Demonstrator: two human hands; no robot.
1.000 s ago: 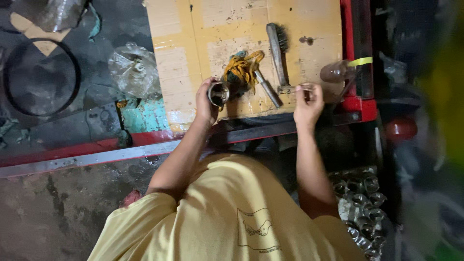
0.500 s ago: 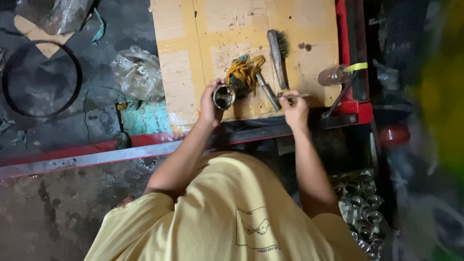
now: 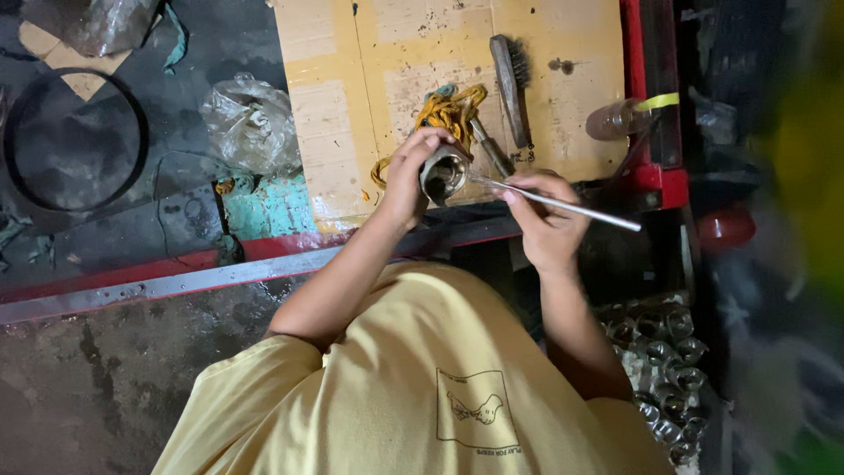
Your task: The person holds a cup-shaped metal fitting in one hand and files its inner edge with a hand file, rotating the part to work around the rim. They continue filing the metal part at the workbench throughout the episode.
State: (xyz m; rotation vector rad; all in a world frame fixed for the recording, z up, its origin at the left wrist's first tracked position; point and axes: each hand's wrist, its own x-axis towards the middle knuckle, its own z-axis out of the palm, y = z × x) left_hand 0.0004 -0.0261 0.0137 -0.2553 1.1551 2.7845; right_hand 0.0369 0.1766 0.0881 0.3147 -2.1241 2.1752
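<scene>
Wearing a yellow T-shirt [image 3: 422, 387], you lean over a red-edged bench. Close by your right elbow sits a heap of small metal cylinders [image 3: 659, 369]. Your right hand [image 3: 545, 220] pinches a thin metal rod [image 3: 563, 204], whose tip reaches the mouth of a short metal cylinder [image 3: 442, 173]. Your left hand [image 3: 411, 176] wraps closed around that cylinder, holding it just above the near edge of the cardboard sheet [image 3: 352, 79]. Beyond lie a yellow rag [image 3: 448, 110], a wire brush [image 3: 510, 75] and, to the right, a clear bottle [image 3: 615, 119]. A crumpled plastic bag [image 3: 251, 123] lies left of the cardboard.
</scene>
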